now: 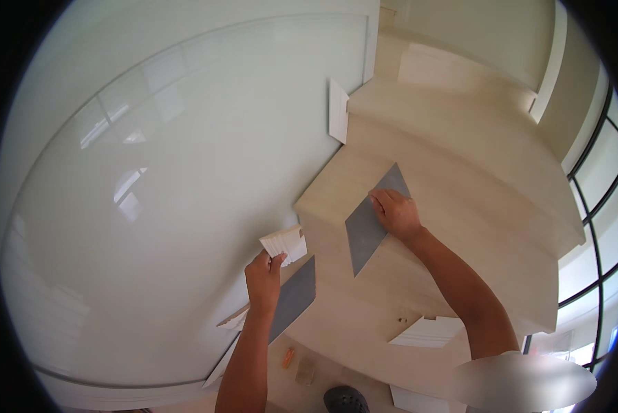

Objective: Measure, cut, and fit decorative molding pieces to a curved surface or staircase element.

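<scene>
My left hand [262, 279] grips a short piece of white skirting board [286, 242] with a grooved profile and a notch at one end, close to the glossy wall. Over a wooden stair, my right hand [396, 212] has its fingers closed at the long edge of a grey slanted board [367, 237]. A second grey board [295, 299] stands just right of my left wrist. Beside that wrist, another grooved white piece [235, 319] is partly hidden by my forearm.
Pale wooden stairs [453, 172] climb to the upper right along the glossy white wall panel [171, 206]. One white skirting piece [338, 111] leans in the corner higher up. Another cut white piece [427, 332] lies lower right. Below are an orange object [288, 357] and a dark shoe [345, 399].
</scene>
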Demonstrator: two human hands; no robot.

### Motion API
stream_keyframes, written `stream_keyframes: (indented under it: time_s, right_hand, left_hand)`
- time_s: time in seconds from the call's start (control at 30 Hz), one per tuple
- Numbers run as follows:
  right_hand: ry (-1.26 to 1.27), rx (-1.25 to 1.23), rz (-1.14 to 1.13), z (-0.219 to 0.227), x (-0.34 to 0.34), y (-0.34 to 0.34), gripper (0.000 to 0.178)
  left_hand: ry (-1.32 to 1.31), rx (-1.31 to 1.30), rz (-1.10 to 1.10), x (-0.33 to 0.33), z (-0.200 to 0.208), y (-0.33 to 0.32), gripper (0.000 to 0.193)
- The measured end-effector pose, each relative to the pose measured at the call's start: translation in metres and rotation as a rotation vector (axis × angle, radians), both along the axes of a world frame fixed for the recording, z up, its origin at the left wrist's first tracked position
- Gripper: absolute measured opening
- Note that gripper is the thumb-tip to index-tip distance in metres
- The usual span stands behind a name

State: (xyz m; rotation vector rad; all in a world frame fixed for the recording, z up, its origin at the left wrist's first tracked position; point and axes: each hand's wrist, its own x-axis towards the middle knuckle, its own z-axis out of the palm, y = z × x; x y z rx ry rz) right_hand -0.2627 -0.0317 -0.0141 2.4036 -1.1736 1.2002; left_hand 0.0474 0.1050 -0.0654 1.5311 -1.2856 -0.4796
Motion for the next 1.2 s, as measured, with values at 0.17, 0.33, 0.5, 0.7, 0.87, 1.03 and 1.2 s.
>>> stream_keyframes:
  time_s: [0.17,0.33,0.5,0.7,0.87,1.03,1.2]
  right_hand:
    - [0.025,0.003,0.037,-0.020,-0.011,-0.004,0.004]
    - [0.026,0.027,0.042,-0.011,-0.012,-0.012,0.005]
    - [0.003,-0.004,0.076,-0.019,-0.012,-0.019,0.005]
    - [0.002,0.035,0.053,-0.020,-0.007,-0.017,0.008]
    - [0.016,0.034,0.069,-0.019,-0.008,-0.015,0.006]
    - [0.048,0.081,0.036,-0.017,-0.008,-0.014,0.009]
    - [0.036,0.060,0.049,-0.019,-0.007,-0.016,0.012]
  left_hand:
    - [-0.236,0.160,0.057,-0.011,-0.010,-0.037,0.021]
    - [-0.105,0.106,0.116,-0.028,0.001,-0.056,0.022]
    - [-0.122,-0.027,0.173,-0.044,-0.006,-0.068,0.014]
    - [-0.208,-0.056,0.330,-0.050,-0.013,-0.066,0.015]
    - [-0.147,-0.038,0.387,-0.050,-0.017,-0.069,0.017]
    - [-0.143,-0.047,0.345,-0.048,-0.017,-0.069,0.017]
    - [-0.131,-0.053,0.365,-0.049,-0.021,-0.070,0.017]
